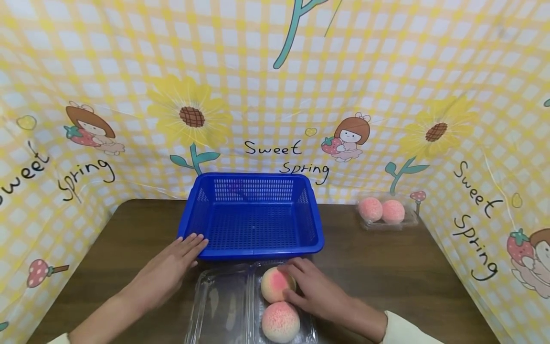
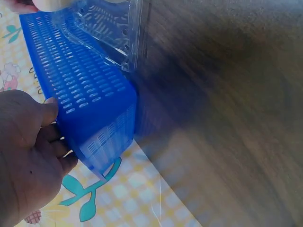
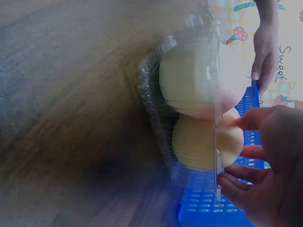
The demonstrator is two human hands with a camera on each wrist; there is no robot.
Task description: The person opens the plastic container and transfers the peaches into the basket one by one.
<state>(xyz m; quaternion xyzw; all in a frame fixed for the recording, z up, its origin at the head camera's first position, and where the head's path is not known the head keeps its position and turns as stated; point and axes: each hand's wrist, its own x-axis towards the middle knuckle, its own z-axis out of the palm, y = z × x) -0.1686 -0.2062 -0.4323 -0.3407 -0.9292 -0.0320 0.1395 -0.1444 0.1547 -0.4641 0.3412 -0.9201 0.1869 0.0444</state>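
My left hand (image 1: pixel 178 258) rests with extended fingers on the near-left corner of a blue plastic basket (image 1: pixel 253 253); the left wrist view shows its fingers at the basket's rim (image 2: pixel 66 127). A clear plastic clamshell box (image 1: pixel 223 306) lies opened in front of the basket, holding two pink-and-cream peaches. My right hand (image 1: pixel 320 291) pinches the farther peach (image 1: pixel 275 286), thumb and forefinger on its sides. In the right wrist view, the other fingers (image 3: pixel 241 179) are beside the box edge. Right behind the thumb sits the nearer peach (image 1: pixel 280 322), in the same box.
Another clear box (image 1: pixel 388 224) with two pink peaches (image 1: pixel 370 209) stands at the back right of the brown wooden table (image 1: pixel 369 267). A checked cloth (image 1: pixel 258 95) with printed flowers hangs behind and along both sides.
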